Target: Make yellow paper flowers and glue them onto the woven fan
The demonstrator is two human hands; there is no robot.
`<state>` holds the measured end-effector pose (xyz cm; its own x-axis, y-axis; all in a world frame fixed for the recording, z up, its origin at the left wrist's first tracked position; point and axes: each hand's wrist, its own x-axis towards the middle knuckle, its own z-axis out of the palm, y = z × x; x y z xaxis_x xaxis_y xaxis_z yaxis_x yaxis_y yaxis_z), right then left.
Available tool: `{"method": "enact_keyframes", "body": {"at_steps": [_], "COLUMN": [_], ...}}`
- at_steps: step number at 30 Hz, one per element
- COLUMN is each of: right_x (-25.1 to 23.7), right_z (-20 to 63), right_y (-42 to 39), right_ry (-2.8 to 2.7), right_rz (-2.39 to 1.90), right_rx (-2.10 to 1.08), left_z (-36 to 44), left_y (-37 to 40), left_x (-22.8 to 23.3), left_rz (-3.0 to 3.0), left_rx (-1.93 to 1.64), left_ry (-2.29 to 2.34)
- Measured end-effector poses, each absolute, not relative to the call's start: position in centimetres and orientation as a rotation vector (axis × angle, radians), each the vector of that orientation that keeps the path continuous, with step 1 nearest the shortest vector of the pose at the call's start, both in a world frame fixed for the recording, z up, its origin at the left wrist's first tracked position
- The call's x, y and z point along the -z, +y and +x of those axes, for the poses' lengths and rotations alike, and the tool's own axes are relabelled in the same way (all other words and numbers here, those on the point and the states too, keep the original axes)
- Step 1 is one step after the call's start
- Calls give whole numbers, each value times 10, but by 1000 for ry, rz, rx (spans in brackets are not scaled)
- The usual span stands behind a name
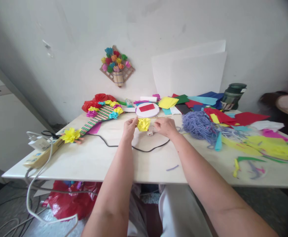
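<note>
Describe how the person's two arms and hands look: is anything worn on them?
Both forearms are bare up to the picture's lower edge, with no sleeve in view. The left hand and the right hand wear no gloves. No watch or bracelet shows on either wrist; rings are too small to tell.

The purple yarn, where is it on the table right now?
In the head view, the purple yarn lies heaped on the table just right of the right hand, in front of the coloured paper sheets.

A plain white wall [60,39] stands behind a pale wooden table [97,161]. A grey floor [6,210] lies below. Soft daylight fills the room.
</note>
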<state>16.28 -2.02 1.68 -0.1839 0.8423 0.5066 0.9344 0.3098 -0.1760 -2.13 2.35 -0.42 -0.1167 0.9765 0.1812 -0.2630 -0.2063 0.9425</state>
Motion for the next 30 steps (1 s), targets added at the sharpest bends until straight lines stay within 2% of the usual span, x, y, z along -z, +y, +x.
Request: {"method": "enact_keyframes", "body": {"at_steps": [8, 15, 24, 30], "right_x": [-9, -1, -15, -19], "right_z": [161, 154, 169, 189], "right_y": [-13, -14, -18, -10], "right_ry": [-2274, -2347, -2106, -1926], "right_rz": [-1889, -1818, -1902, -1851], "right_rx": [107, 164, 246, 113], "left_z": [-21, -21, -24, -28], "left_y": [27, 27, 34, 36], "left_x": [6, 8, 11, 13], "left_rz": [1085, 1084, 1038, 1065], "left_rx": [-1579, -1593, -1709, -1755], "left_ry": [989, 972, 953, 955]}}
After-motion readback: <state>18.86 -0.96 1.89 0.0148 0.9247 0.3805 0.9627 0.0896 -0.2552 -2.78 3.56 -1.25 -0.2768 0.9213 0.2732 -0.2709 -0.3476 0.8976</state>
